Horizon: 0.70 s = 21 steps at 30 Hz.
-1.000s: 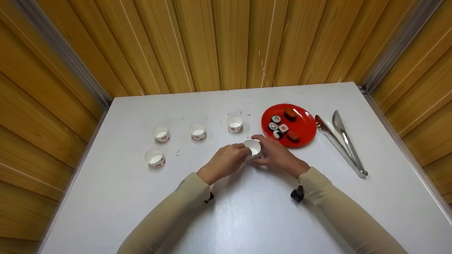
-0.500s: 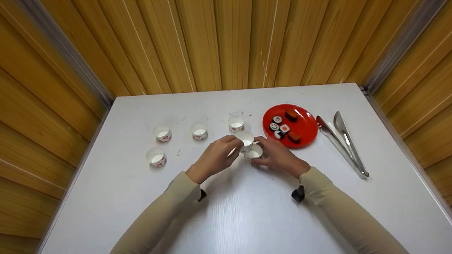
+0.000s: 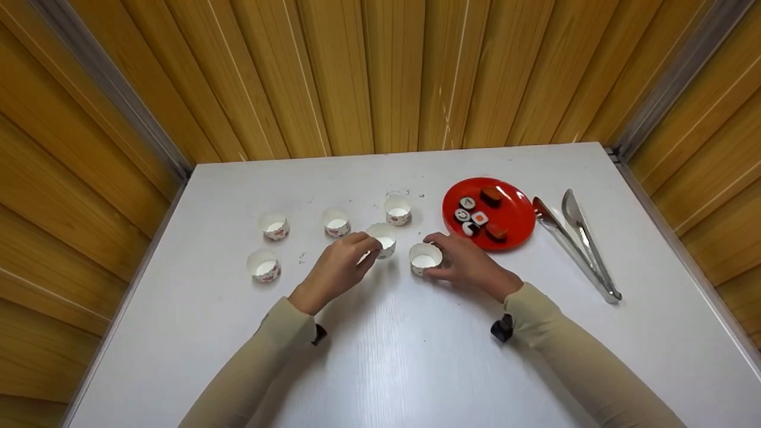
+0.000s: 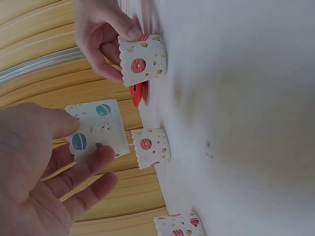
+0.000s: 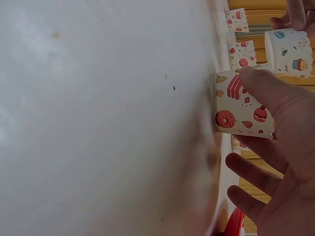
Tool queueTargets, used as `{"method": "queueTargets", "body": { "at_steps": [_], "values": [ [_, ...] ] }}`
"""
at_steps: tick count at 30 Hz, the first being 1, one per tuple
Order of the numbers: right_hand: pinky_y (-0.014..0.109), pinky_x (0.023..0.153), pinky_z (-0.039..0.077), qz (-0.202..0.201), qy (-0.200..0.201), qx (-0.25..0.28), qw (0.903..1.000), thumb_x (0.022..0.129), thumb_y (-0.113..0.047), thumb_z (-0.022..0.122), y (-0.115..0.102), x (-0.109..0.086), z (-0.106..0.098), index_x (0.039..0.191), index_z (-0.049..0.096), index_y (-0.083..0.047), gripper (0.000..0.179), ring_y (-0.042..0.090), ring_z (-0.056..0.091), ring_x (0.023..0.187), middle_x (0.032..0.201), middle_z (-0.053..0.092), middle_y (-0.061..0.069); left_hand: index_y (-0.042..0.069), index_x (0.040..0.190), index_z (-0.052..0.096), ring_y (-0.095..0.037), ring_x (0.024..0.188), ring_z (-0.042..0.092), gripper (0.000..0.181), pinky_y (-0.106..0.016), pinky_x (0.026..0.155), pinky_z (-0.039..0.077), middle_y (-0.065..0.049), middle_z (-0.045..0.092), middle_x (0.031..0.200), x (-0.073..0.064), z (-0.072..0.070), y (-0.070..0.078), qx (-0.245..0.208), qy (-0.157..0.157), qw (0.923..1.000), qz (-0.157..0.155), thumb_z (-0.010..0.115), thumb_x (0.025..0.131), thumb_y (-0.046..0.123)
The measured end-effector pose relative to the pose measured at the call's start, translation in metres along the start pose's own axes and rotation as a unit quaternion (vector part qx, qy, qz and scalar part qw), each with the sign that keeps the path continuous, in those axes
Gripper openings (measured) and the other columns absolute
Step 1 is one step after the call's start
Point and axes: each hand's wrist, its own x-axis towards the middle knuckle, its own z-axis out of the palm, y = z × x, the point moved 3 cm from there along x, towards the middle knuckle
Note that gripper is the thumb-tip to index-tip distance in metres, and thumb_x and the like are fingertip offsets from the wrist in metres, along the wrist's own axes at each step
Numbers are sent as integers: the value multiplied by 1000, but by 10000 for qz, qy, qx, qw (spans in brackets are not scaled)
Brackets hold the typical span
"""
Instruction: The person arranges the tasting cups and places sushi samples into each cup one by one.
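Note:
My left hand [image 3: 336,264] pinches the rim of a white paper baking cup [image 3: 383,239] and holds it above the table. In the left wrist view this baking cup [image 4: 110,129] shows blue-green macaron prints. To its right, my right hand [image 3: 467,264] grips another paper baking cup [image 3: 424,257] between thumb and fingers. Red cake and macaron prints cover that baking cup [image 5: 241,108] in the right wrist view, and its base is at the tabletop. The two cups are apart. Behind them stands a third baking cup [image 3: 398,211], touched by neither hand.
Several more baking cups stand at the left, among them a back-left cup [image 3: 274,227] and a nearer cup [image 3: 264,267]. A red plate [image 3: 518,214] bears several sushi pieces at the right. Metal tongs [image 3: 585,252] lie beside it. Wooden panels [image 3: 392,77] enclose the white table [image 3: 380,356].
My left hand has lifted one baking cup out of the other and carried it left. My right hand has stayed around the second cup, almost still.

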Motion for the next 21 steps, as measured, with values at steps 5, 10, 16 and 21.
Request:
{"method": "queueTargets", "body": {
  "at_steps": [5,10,16,21],
  "values": [
    [47,103,45,96,-40,12,9999,86,-35,85,0,0,1,139,57,-16,63,26,56,116,132,64,2,6,97,73,-17,81,68,8,-32,69,56,-5,72,96,-13,-6,-13,44,3,9996,-268,72,94,-2],
    [45,97,48,258,-142,-115,9995,85,-35,86,2,-1,5,141,57,-19,65,22,55,111,127,64,1,6,95,73,-17,82,67,7,-34,69,56,-6,71,95,-25,-13,-22,95,37,9990,-426,72,93,-1],
    [44,96,48,271,-143,-136,9994,85,-35,86,2,0,5,140,57,-19,65,22,54,112,125,64,1,6,95,75,-19,85,68,8,-35,69,57,-6,72,98,-39,-24,-31,306,139,9973,-658,75,92,-1],
    [43,93,48,278,-179,-290,9990,84,-36,86,0,2,4,140,57,-18,66,22,53,109,123,64,2,5,95,76,-20,83,69,9,-34,68,57,-7,72,96,-50,-30,-37,288,75,9963,-803,74,91,-3]
  ]
}}
